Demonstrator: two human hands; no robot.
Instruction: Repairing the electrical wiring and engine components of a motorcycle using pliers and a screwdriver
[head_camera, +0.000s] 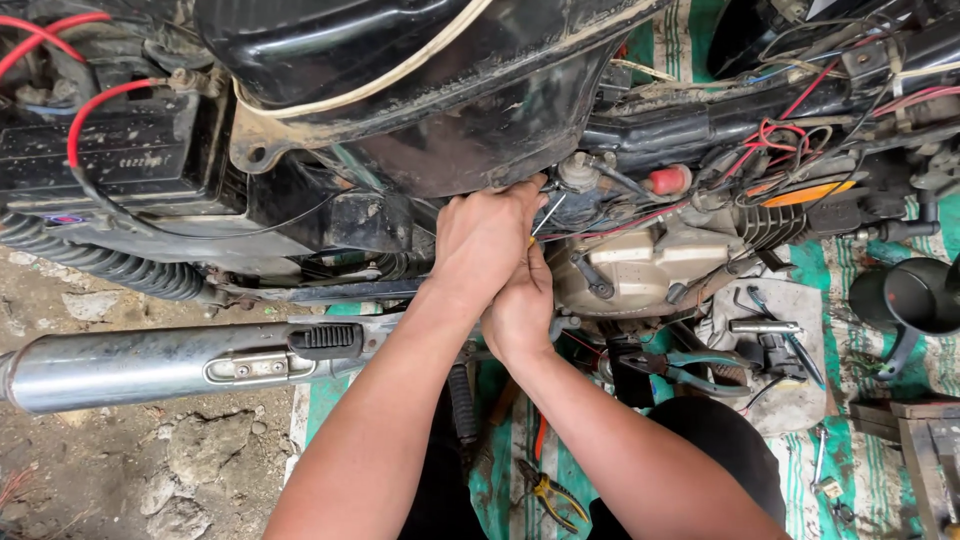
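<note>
I look down on a dirty motorcycle lying across the view, with its beige engine case (640, 265) in the middle. My left hand (487, 235) reaches up under the black body panel (450, 90), fingers curled at the top of the engine. Just below and touching it, my right hand (520, 312) is closed too. A thin screwdriver (547, 215) sticks out between the two hands, its metal shaft pointing up-right into the wiring and a bit of yellow handle showing at my fingers. Both hands seem to grip it; the tip is hidden.
A chrome exhaust pipe (130, 365) runs along the left over stony ground. The battery (100, 150) with red cables sits top left. On the green striped mat (850, 270) lie yellow-handled pliers (552, 497), teal-handled pliers (700, 365) and small tools on a cloth (790, 340).
</note>
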